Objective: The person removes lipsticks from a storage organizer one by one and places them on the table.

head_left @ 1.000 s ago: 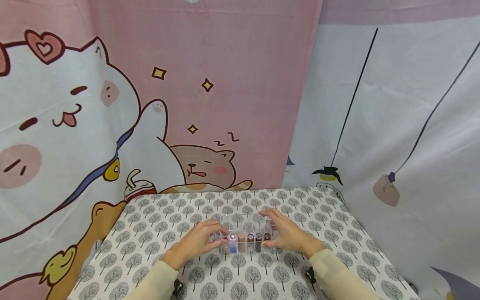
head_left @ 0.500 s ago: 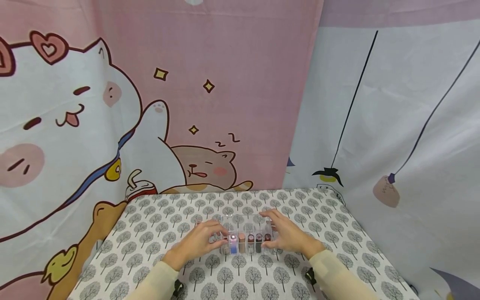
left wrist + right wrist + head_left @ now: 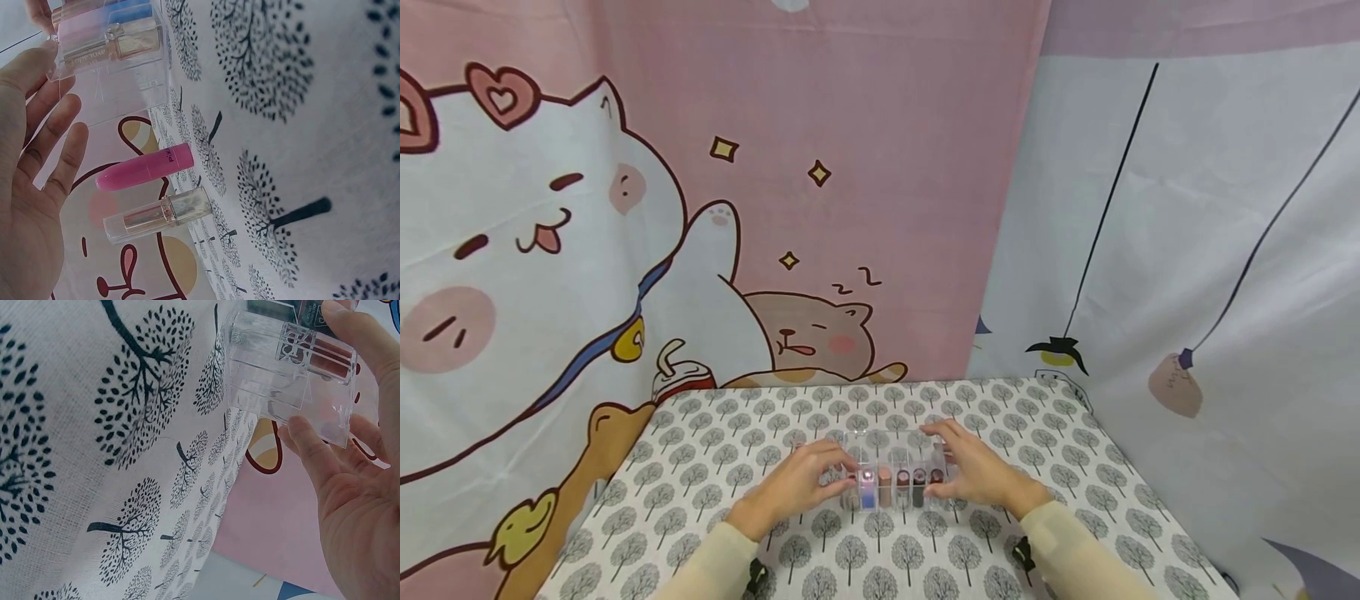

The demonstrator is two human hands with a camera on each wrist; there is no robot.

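Observation:
A clear lipstick organizer stands on the table between both hands. Several lipsticks fill its near row, among them a lilac-and-blue one, a peach one and a black-based one; the compartments behind look bare. My left hand holds the left end with thumb and forefinger, its other fingers spread loosely in the left wrist view. At the opposite end, my right hand grips with the thumb in front and fingers round the back corner, where the right wrist view shows transparent dividers.
Beyond the left hand, a bright pink lipstick tube and a clear-capped lipstick stand upright side by side. A tree-print cloth covers the table. Cartoon-printed curtains hang along the back and sides.

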